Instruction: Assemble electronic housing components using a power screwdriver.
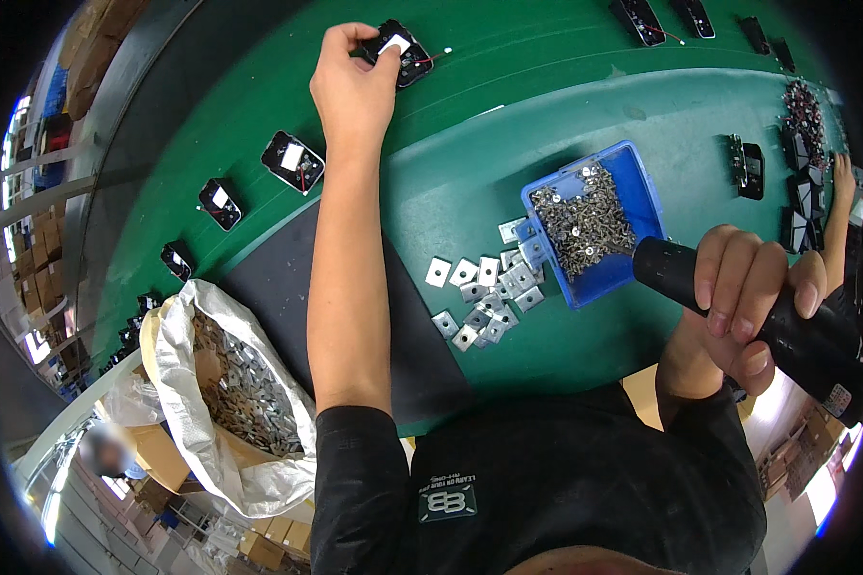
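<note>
My left hand (357,86) reaches to the far side of the green belt. Its thumb and fingers close on a black plastic housing (415,63), which has a white patch inside and a thin red wire with a white plug. My right hand (753,302) is wrapped round a thick black cylindrical electric screwdriver (676,268), held above the right side of the bench. No bit shows at the tool's end. Near that end is a blue bin (647,192) of small metal screws (585,225). Square metal plates with holes (489,297) lie loose to the left of the bin.
More black housings (292,161) line the belt (508,57). A white woven sack (177,383) of metal plates stands at the lower left, beside a black mat (412,335). Another person's hand (842,182) is at the far right, near piled dark parts (804,125).
</note>
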